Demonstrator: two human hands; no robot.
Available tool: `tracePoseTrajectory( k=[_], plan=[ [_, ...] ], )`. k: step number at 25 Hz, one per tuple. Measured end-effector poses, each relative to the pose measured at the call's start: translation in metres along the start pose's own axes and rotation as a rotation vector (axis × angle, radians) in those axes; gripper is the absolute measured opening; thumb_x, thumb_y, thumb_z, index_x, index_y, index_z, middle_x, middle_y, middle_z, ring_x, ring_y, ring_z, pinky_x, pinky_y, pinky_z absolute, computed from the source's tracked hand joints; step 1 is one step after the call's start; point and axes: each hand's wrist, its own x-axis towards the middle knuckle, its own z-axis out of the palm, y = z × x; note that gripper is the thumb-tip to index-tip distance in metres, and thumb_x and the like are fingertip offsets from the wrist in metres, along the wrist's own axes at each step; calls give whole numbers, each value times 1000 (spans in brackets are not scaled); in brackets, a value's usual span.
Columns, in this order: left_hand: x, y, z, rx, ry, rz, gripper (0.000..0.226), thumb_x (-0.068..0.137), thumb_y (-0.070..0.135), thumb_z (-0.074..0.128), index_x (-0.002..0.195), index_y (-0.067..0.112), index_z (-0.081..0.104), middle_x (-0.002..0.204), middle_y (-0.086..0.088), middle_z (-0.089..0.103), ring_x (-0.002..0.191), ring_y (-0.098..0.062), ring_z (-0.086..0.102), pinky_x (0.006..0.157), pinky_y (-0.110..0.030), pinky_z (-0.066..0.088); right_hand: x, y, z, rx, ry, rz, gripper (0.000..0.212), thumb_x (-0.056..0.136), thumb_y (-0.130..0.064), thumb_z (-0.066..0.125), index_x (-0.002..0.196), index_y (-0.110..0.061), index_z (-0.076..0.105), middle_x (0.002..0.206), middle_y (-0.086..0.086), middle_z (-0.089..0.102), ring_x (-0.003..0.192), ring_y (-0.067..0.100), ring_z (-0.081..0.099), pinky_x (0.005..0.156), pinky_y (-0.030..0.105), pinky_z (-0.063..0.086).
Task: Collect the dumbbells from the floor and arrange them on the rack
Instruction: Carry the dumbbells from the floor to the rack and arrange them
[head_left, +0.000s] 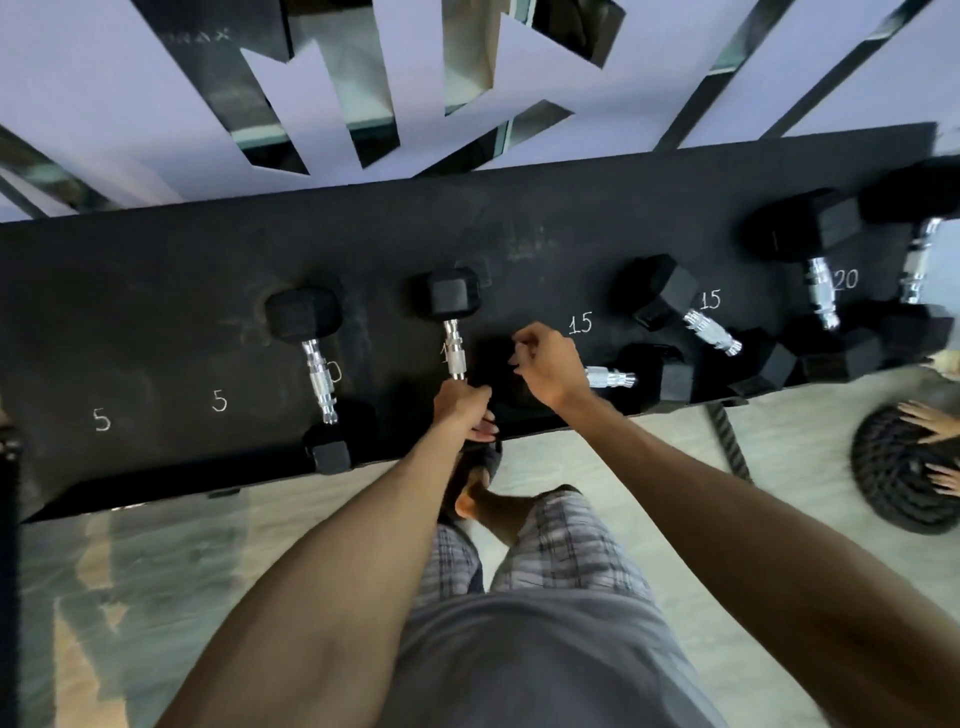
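Note:
A long black rack shelf (156, 312) runs across the view, chalked with 5, 5, 15, 15 and 20. My left hand (462, 405) grips the near end of the chrome handle of a black hex dumbbell (451, 293) that lies on the shelf. My right hand (545, 364) is closed on the left end of another dumbbell (649, 371), which lies sideways by the first 15 mark. One more dumbbell (311, 332) rests left of these.
Further right on the shelf lie a tilted dumbbell (670, 296) and two bigger ones (810, 239) near the 20 mark. A coiled battle rope (893, 467) sits on the floor at right, with another person's hands on it. My sandalled foot (472, 493) is below the shelf edge.

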Motion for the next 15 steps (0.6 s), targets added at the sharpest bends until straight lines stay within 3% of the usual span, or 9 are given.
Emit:
tracePoseTrajectory(
  k=[4,7,10,12,15],
  plan=[
    [-24,5,37,-305,-70,-59,40,99,24,47,123,-8,50,80,-19,63,66,-32,64,71,-46,57,-23,33,-36,-194,-10,-47,22,92,-20,46,106,-16,63,90,7,75,88,29,69,83,42,56],
    [-28,12,69,-514,-99,-139,49,97,37,52,130,0,48,111,-27,65,98,-39,67,86,-49,56,-21,58,-61,-385,-62,-79,26,92,-20,48,113,-15,61,106,13,70,99,34,65,82,37,53],
    [-25,18,111,-699,-109,-185,56,94,42,57,136,6,45,127,-27,60,115,-38,62,96,-48,52,-3,85,-83,-511,-162,-142,33,91,-19,53,123,-12,55,120,13,60,116,33,54,95,41,48],
    [-20,25,140,-828,-89,-193,52,95,37,56,135,6,47,124,-26,61,115,-36,61,99,-45,49,10,100,-94,-598,-243,-191,38,90,-19,57,127,-10,52,123,15,57,121,34,49,100,44,44],
    [-12,40,176,-974,23,-198,42,96,31,54,128,4,55,101,-18,64,84,-27,62,84,-39,49,30,117,-108,-634,-351,-249,39,88,-16,57,126,-8,52,124,17,56,122,35,48,100,44,44]
  ],
)
